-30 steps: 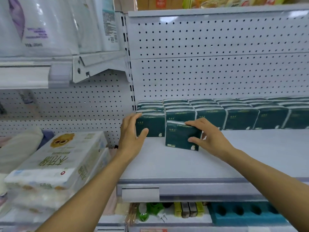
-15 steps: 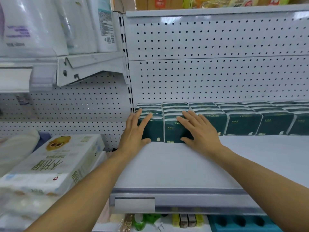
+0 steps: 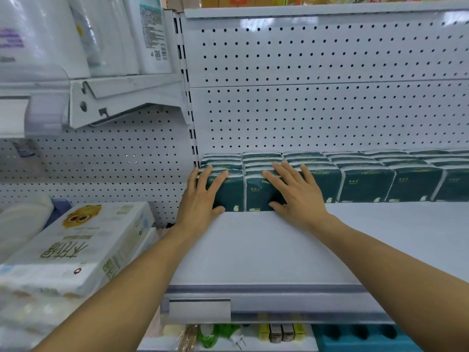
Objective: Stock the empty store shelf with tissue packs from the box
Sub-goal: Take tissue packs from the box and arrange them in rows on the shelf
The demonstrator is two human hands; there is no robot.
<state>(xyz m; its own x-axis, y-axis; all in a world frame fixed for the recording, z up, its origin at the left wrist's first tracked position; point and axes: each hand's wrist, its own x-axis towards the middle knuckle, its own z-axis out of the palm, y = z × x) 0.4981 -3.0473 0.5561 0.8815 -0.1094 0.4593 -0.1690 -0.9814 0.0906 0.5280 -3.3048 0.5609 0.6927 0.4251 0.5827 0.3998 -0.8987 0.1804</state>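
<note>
Pressing flat against the front of the row, both hands rest on dark green tissue packs at the back of the white shelf (image 3: pixel 266 250). The left hand (image 3: pixel 200 199) lies with straight, spread fingers on the leftmost front pack (image 3: pixel 228 196), next to the slotted upright (image 3: pixel 193 138). The right hand (image 3: pixel 297 196) lies spread on the second front pack (image 3: pixel 256 196), fingers reaching over its top edge. A second ago the right hand held this pack out in front of the row, apart from it; now the pack stands upright, flush with its neighbours and touching the leftmost one. The left hand, then hovering by the end pack, is now laid on it. The row of packs (image 3: pixel 365 184) runs on to the right along the pegboard back panel (image 3: pixel 317 110). A white bundle with an owl print (image 3: pixel 76 245) lies on the neighbouring shelf to the left.
</note>
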